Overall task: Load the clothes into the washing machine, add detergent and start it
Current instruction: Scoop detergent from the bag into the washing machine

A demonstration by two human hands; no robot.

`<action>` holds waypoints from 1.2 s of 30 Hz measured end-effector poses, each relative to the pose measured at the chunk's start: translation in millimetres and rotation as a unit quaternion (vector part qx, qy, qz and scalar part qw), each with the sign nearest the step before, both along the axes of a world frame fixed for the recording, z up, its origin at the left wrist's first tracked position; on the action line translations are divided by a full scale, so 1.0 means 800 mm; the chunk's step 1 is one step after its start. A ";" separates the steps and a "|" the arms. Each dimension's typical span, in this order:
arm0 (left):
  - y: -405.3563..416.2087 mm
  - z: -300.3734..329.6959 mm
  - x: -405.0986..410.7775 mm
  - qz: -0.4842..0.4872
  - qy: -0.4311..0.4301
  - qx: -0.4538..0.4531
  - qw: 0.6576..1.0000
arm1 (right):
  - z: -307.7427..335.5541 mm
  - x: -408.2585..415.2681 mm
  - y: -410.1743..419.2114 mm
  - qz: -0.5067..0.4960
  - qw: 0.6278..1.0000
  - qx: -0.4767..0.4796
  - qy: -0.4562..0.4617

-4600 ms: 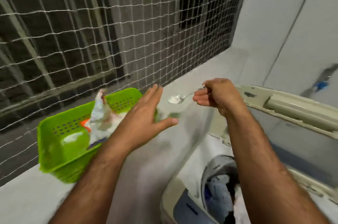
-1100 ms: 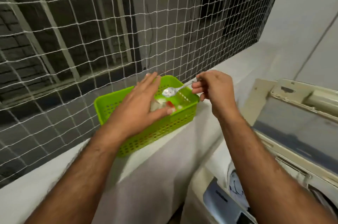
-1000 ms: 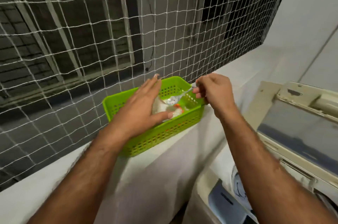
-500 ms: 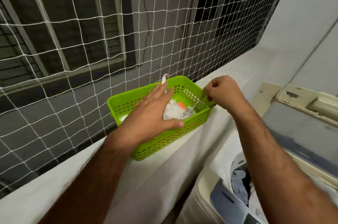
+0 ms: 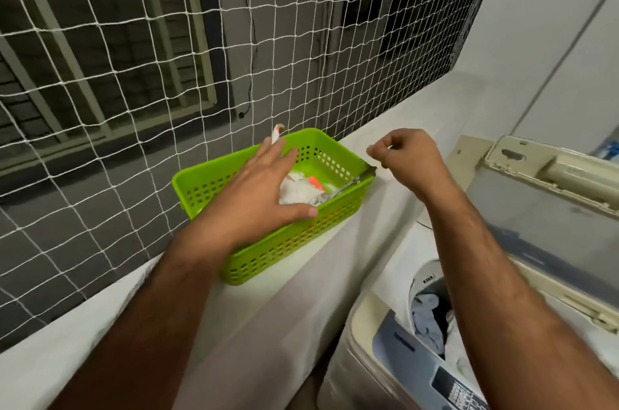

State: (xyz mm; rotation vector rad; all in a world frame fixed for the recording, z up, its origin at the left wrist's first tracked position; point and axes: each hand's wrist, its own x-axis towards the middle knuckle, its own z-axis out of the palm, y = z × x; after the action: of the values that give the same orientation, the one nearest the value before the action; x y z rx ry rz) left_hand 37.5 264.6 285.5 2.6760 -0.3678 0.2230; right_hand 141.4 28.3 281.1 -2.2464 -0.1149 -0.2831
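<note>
A green plastic basket stands on the white ledge. Inside it lies an opened detergent packet with white powder. A metal spoon rests in the basket, its handle leaning on the right rim. My left hand hovers flat over the basket with fingers spread, holding nothing. My right hand is just right of the basket, fingers loosely curled and empty. The top-load washing machine is at the lower right with its lid raised. Clothes show in the drum.
A white rope net covers the opening behind the ledge, close to the basket's far side. A grey control panel runs along the machine's front edge. A pale wall stands at the right.
My right hand has let go of the spoon, which now lies in the basket, and has drawn back to the right. My left hand stays over the basket.
</note>
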 end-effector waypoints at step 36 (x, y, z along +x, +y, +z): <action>-0.501 -0.264 0.111 -0.180 0.290 -0.020 0.940 | -0.290 -0.140 -0.470 -0.235 0.928 -0.015 0.288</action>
State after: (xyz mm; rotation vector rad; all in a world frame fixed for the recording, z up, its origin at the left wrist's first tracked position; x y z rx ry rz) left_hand 126.0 -136.3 74.4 2.4243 -0.6314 -0.6464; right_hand 29.5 -347.5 49.2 -2.2697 0.7412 0.1413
